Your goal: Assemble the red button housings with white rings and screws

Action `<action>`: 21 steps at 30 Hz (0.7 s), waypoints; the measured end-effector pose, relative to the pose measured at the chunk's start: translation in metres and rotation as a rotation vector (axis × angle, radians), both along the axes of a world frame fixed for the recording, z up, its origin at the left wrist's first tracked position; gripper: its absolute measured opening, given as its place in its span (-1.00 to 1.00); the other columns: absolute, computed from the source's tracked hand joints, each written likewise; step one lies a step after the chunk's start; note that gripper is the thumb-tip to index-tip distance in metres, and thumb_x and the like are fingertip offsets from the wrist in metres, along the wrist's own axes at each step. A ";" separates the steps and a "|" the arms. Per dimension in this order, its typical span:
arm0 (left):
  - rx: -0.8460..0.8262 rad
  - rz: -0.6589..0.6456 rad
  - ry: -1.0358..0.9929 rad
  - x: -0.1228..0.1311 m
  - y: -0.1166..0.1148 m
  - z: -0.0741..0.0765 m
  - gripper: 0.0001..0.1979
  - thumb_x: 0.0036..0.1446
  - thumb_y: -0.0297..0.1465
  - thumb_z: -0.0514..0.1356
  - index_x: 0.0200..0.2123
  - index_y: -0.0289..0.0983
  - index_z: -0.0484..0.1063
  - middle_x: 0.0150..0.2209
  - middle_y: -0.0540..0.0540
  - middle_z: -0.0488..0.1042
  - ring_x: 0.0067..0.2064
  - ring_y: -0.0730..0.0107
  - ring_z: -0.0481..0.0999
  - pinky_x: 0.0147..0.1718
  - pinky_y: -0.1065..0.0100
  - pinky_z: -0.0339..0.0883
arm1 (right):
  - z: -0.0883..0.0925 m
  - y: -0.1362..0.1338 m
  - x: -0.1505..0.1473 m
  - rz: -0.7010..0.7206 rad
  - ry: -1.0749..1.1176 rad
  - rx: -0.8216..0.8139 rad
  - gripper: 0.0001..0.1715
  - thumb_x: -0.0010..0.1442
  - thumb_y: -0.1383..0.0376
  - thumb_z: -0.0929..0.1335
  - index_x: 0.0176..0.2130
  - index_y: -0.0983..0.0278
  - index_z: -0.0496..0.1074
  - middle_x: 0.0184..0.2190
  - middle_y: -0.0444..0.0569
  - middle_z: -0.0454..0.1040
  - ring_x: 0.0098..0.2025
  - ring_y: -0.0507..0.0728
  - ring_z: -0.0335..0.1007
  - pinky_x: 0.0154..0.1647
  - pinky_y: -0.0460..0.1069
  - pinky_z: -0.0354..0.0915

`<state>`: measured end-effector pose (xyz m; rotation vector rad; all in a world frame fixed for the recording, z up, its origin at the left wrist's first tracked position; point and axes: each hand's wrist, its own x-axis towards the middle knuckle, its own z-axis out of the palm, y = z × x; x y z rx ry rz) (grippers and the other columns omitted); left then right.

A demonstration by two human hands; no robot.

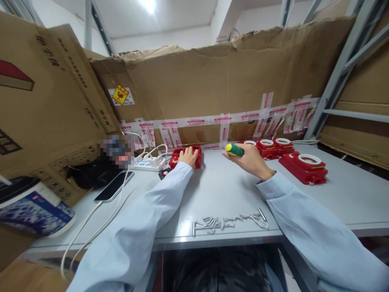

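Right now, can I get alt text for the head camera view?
A person's right hand grips a green-and-yellow tool handle, while the left hand is on a red housing beside a power strip. Small metal parts lie along the near edge of a table; more red housings stand at right.

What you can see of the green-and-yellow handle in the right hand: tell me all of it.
The green-and-yellow handle is rounded, green with a yellow end, and looks like plastic. The right hand grips it, the yellow end poking out on the left. It is held left of the red housings on the table's right side. Any shaft or tip is hidden.
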<state>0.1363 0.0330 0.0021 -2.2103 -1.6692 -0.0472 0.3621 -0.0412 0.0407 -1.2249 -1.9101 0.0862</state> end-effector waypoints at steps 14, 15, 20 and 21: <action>0.221 -0.356 -0.280 -0.035 -0.107 0.073 -0.60 0.07 -0.25 0.17 -0.02 -0.26 0.27 -0.05 -0.20 0.30 -0.03 0.06 0.32 -0.08 0.07 0.28 | 0.036 0.004 0.080 -0.816 -0.125 0.072 -0.53 0.10 0.19 0.28 0.02 0.23 0.36 -0.25 0.18 0.53 -0.21 0.32 0.42 -0.33 0.05 0.11; 0.246 -0.367 -0.296 -0.041 -0.112 0.074 -0.60 0.08 -0.25 0.16 -0.02 -0.26 0.27 -0.04 -0.20 0.30 -0.02 0.06 0.32 -0.07 0.07 0.27 | 0.038 0.000 0.088 -0.879 -0.195 -0.008 -0.49 0.09 0.21 0.28 0.05 0.24 0.33 -0.24 0.23 0.53 -0.18 0.36 0.41 -0.33 0.07 0.11; 0.224 -0.383 -0.321 -0.060 -0.116 0.061 -0.59 0.12 -0.20 0.12 0.00 -0.26 0.26 -0.02 -0.22 0.30 0.01 0.06 0.32 -0.04 0.07 0.26 | 0.021 -0.010 0.138 -1.034 -0.397 -0.237 -0.54 0.14 0.11 0.27 -0.10 0.40 0.41 -0.18 0.40 0.46 -0.02 0.45 0.26 -0.34 0.11 0.07; 0.202 -0.379 -0.327 -0.063 -0.113 0.055 -0.59 0.11 -0.20 0.13 -0.01 -0.26 0.26 -0.02 -0.22 0.30 0.01 0.06 0.32 -0.04 0.08 0.26 | 0.013 -0.010 0.149 -1.040 -0.403 -0.275 -0.57 0.11 0.10 0.32 -0.20 0.41 0.44 -0.22 0.43 0.46 -0.04 0.46 0.27 -0.36 0.11 0.05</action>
